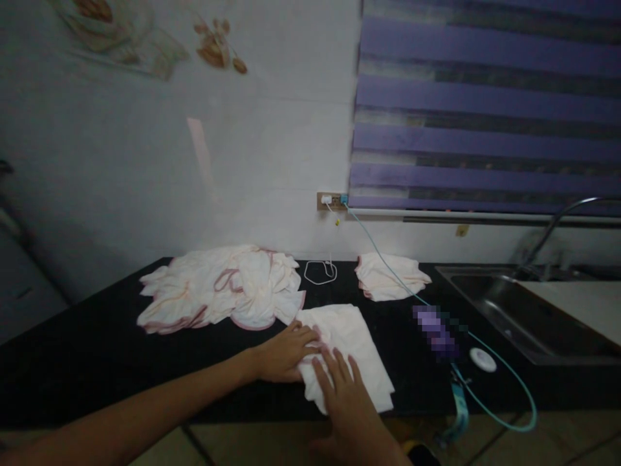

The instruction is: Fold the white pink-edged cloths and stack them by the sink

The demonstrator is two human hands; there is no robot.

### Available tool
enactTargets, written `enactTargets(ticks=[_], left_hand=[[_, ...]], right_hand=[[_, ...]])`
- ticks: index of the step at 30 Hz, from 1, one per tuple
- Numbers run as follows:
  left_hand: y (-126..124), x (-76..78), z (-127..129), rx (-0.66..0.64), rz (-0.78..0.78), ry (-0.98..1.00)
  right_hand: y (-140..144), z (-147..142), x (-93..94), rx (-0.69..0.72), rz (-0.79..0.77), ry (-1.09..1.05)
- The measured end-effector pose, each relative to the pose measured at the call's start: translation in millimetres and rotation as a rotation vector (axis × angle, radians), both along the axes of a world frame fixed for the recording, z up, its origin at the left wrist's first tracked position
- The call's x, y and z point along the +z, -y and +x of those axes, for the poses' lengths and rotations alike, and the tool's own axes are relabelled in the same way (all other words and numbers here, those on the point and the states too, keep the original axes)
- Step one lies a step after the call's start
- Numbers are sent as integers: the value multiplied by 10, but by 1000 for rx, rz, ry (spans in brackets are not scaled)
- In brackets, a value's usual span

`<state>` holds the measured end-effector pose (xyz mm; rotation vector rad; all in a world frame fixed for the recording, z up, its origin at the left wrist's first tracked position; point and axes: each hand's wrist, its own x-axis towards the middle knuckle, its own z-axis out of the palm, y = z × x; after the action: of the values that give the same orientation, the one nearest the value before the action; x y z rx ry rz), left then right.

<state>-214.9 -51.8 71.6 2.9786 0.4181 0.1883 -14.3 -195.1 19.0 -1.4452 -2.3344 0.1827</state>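
Note:
A folded white cloth with a bit of pink trim lies at the front of the black counter, beneath both hands. My left hand reaches across from the left and rests its fingers on the cloth's left part; its thumb is hard to see. From below, my right hand lies on the same cloth with its fingers spread flat. The fingertips of the two hands almost meet over the trim.
Behind on the left is a crumpled pile of pink-edged white cloths. Another folded cloth lies by the wall. A teal cable runs from the socket past a blurred purple item and a white disc. A sink is right.

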Motion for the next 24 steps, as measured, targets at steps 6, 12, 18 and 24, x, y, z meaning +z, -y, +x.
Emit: enactTargets(ticks=[6, 12, 18, 24], left_hand=[[69, -80, 191, 4, -163, 151], [11, -123, 53, -152, -227, -17], [176, -189, 39, -182, -214, 48], [727, -390, 214, 91, -196, 109]], right_hand=[[-57, 148, -89, -158, -29, -90], [-49, 260, -75, -99, -30, -152], [119, 190, -402, -144, 51, -97], [145, 208, -625, -257, 197, -39]])
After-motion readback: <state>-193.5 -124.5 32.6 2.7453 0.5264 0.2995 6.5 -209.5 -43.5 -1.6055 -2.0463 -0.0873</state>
